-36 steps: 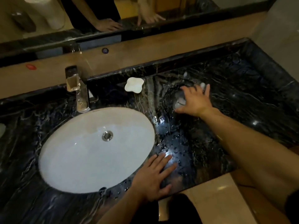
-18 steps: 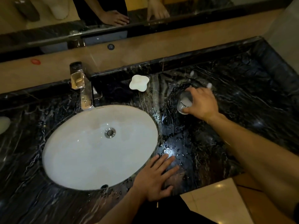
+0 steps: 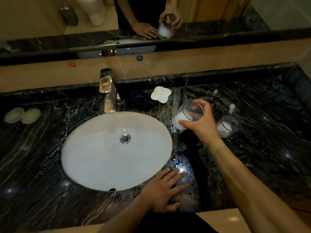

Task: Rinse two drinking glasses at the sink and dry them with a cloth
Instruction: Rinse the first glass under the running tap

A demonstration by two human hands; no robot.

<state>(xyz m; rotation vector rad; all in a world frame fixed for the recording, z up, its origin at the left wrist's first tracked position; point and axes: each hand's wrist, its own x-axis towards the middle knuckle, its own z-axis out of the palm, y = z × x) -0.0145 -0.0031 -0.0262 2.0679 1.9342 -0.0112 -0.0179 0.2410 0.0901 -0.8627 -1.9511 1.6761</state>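
Observation:
My right hand grips a clear drinking glass, lifted off the counter and tilted with its mouth toward me, just right of the white oval sink basin. A second clear glass stands on the black marble counter to the right of that hand. My left hand rests flat, fingers spread, on the wet counter at the basin's front right rim. The chrome tap stands behind the basin, with no water running. No cloth is in view.
A white flower-shaped dish sits behind the basin on the right. Two pale round pads lie at the far left of the counter. A mirror along the back wall reflects my hands and the glass. Water drops cover the counter near the basin.
My right hand closed round the glass and lifted it off the counter, tilting it toward the basin. The second glass is now uncovered. My left hand stayed flat in place.

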